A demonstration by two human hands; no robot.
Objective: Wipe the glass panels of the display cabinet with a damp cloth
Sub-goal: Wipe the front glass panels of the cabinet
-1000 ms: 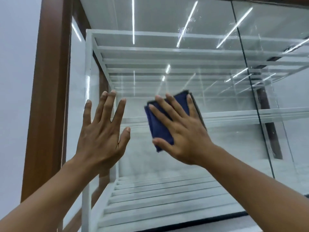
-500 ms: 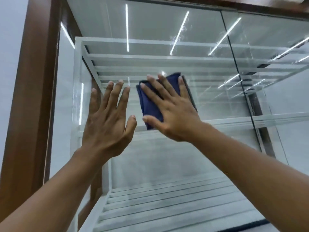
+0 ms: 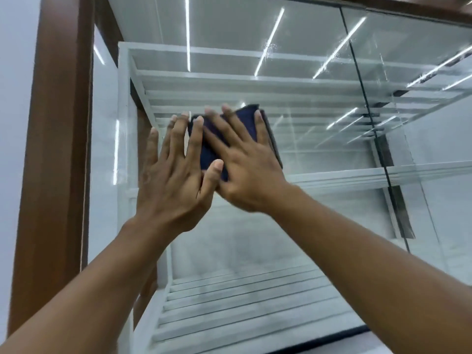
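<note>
Press the cloth flat against the glass panel with your right hand, fingers straight and spread; the cloth sits high on the panel, near the wooden frame; brace your left hand, fingers straight, just beside it; overlap strokes; apply even pressure.

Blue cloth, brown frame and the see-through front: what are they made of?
Blue cloth: looks like soft fabric, maybe microfibre. It is dark, matte and folded in layers.
Brown frame: wood or wood-look veneer, smooth with a slight sheen. The grain is too faint to tell which.
Glass panel: clear, glossy glass that mirrors strips of light.
</note>
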